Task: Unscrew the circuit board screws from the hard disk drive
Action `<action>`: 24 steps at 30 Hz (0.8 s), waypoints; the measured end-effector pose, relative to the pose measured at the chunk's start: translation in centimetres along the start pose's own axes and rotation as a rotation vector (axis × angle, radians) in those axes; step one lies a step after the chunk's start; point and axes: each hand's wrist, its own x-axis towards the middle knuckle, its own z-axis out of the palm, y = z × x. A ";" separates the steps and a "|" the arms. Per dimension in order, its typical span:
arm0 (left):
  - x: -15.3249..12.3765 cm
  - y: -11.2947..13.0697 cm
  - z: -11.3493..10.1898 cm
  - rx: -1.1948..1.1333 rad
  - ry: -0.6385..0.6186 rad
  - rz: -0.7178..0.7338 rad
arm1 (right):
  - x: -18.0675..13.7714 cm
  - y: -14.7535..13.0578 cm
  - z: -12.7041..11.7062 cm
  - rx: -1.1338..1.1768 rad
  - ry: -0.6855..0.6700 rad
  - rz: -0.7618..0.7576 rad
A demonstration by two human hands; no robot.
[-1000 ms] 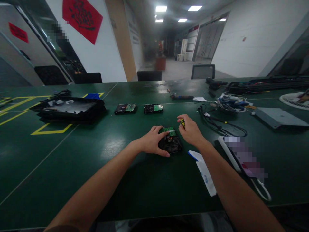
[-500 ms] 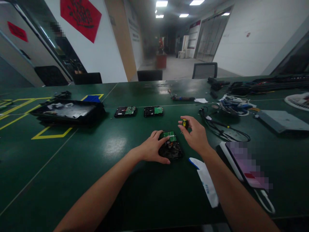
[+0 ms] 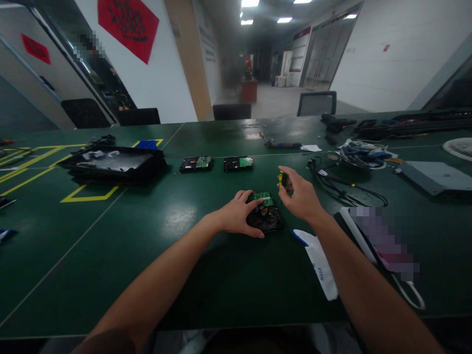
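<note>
The left hand (image 3: 236, 214) is lying on the drive (image 3: 266, 216) at the middle of the table (image 3: 184, 265), its grip clasping the drive's left edge. The right hand (image 3: 300, 196) is hovering just right of the drive, its grip pinching a small screwdriver (image 3: 281, 178). Two more drives (image 3: 196, 163) are lying farther back.

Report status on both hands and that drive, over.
Left hand clasps hard drive. Right hand pinches small yellow-black screwdriver just past the drive's far corner. White packet beside right forearm, apart from drive.
</note>
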 end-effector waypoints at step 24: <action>-0.2 0.1 0.2 0.009 0.003 0.001 | -0.8 -0.6 1.6 0.238 0.167 0.031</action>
